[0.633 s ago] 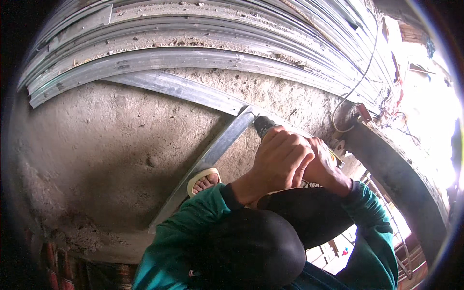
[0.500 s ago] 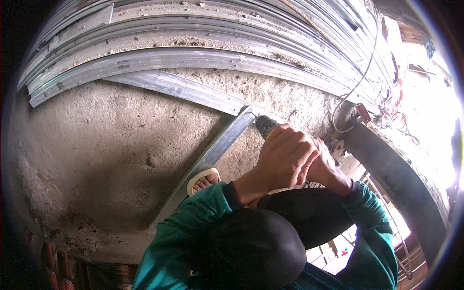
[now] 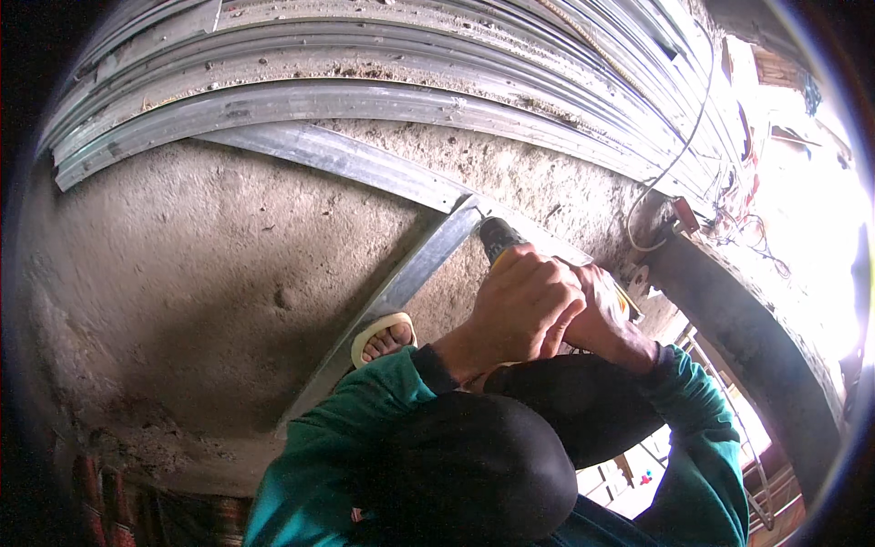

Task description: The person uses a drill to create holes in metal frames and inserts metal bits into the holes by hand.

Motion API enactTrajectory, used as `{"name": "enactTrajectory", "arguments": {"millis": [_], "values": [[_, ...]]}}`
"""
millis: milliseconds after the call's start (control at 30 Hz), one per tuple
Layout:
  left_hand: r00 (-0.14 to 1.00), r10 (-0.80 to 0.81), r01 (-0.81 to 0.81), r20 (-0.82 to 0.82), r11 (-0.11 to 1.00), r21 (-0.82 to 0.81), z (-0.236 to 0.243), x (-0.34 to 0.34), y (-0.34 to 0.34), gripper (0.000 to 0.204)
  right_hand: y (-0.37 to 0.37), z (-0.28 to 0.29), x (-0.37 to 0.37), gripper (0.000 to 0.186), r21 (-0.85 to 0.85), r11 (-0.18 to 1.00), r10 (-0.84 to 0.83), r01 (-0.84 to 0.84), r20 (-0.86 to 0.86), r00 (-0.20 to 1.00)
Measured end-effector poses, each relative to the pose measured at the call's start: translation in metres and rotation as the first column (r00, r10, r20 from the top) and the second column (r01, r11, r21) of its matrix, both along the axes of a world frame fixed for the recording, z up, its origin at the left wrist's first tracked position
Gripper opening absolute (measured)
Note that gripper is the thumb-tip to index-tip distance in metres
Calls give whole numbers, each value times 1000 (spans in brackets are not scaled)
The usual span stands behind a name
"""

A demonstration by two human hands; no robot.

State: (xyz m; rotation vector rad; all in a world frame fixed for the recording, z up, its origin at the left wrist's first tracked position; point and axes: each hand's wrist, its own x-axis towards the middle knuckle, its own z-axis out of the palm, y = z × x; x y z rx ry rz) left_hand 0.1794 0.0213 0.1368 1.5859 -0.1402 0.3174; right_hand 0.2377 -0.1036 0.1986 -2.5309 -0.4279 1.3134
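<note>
My left hand (image 3: 521, 305) is closed round the front of a power drill (image 3: 499, 237) with a black chuck and a bit of yellow on its body. My right hand (image 3: 602, 314) is wrapped round the drill behind it; most of the tool is hidden by my fingers. The chuck points at the corner where a short grey metal channel (image 3: 427, 260) meets a longer metal channel (image 3: 342, 162). Whether the bit touches the metal is too small to tell. A sandalled foot (image 3: 387, 339) rests on the short channel.
Long metal channels (image 3: 301, 100) lie side by side across the far side. A grey cable (image 3: 679, 150) runs down at the right, near a reddish box (image 3: 685, 214). A dark curved beam (image 3: 747, 314) stands at the right. Rough concrete floor (image 3: 219, 237) spreads to the left.
Both hands and the drill have shifted slightly left and down, and more of the yellow body shows behind the right hand. The channels stay in nearly the same place.
</note>
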Motion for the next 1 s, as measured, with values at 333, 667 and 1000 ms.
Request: {"name": "enactTrajectory", "arguments": {"millis": [333,667,1000], "values": [[998,61,-61,-2,998,-13,-4,-2,0,7,5,0,2,33,-62,998,-5,4,-15,1000],[997,74,-74,9,997,-9,-3,0,0,7,6,0,3,34,-9,1000,1,-1,3,1000],[999,24,-24,-22,1000,-9,1,1,4,4,7,3,7,41,-26,998,-54,53,-41,998]]}}
